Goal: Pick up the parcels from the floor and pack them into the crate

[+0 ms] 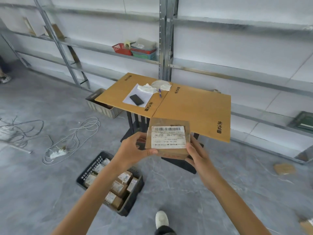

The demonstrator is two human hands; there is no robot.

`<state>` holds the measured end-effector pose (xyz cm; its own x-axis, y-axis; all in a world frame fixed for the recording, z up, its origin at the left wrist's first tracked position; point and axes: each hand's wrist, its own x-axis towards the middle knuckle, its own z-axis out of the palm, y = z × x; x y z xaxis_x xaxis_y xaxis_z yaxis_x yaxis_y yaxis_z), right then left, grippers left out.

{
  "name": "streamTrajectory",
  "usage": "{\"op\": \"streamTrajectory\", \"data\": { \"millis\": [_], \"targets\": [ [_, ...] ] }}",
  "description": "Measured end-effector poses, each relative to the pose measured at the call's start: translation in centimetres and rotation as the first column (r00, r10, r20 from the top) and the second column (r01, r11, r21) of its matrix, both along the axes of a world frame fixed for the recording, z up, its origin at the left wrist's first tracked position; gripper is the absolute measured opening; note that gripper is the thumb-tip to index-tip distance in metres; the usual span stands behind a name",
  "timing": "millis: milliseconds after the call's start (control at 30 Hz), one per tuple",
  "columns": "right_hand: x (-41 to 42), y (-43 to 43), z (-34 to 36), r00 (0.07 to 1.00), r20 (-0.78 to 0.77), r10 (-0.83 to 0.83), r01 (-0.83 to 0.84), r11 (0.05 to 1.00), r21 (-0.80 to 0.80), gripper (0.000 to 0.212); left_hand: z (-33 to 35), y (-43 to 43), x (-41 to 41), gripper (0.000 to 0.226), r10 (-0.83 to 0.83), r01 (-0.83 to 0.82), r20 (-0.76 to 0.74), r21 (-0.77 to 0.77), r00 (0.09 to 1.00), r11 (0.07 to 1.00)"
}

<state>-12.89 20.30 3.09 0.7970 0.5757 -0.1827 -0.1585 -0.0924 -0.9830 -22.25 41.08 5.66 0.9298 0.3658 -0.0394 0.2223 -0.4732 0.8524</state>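
A brown cardboard parcel with a white barcode label is held up in front of me, above the floor. My left hand grips its left side, thumb along the lower edge. My right hand grips its right lower corner. Below on the floor stands a black plastic crate holding several labelled brown parcels. Another small brown parcel lies on the floor at the right, and part of one more parcel shows at the bottom right corner.
A low table covered with cardboard sheets stands ahead, bearing a phone, paper and a pen. A grey bin sits beside it. Cables and a power strip lie on the floor at the left. Metal shelving lines the wall. My shoe is near the crate.
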Motion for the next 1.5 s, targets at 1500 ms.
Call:
{"op": "streamTrajectory", "data": {
  "millis": [1500],
  "targets": [
    [-2.9, 46.6, -29.9, 0.639, -0.559, -0.528, 0.391, 0.849, -0.356, 0.055, -32.0, 45.5, 6.1, 0.058, -0.388, -0.032, -0.624, -0.553, 0.678, 0.833]
  ]
}}
